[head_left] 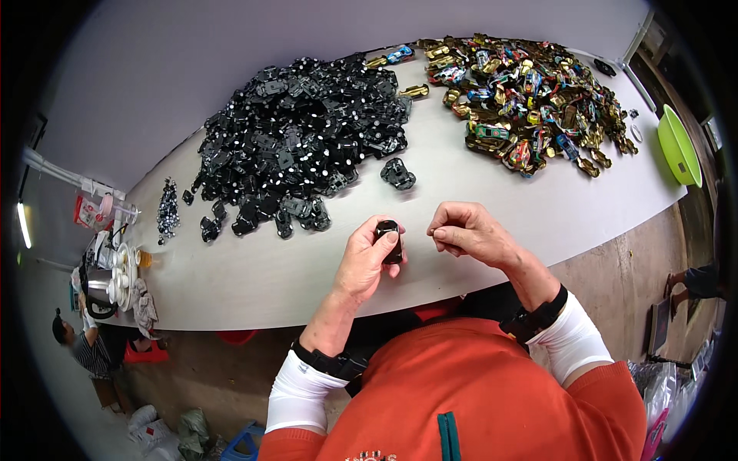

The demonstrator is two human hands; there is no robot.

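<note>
My left hand (361, 260) is closed around a glossy black toy car part (390, 252), with the thumb lying over it. To its right, a short gap away, my right hand (478, 237) pinches thumb and forefinger together; whatever they hold is too small to make out. Just beyond both hands a single black toy car chassis (397, 174) lies on the white table (254, 280). A big heap of black toy car chassis (300, 131) spreads over the far left. At the far right is a heap of colourful and gold toy car bodies (530, 100).
A narrow pile of small shiny parts (167, 211) lies left of the black heap. At the table's left end stand a kettle (98, 288) and a tray of white cups (123, 276). A green basin (678, 146) sits at the right edge. Another person (84, 346) is at far left.
</note>
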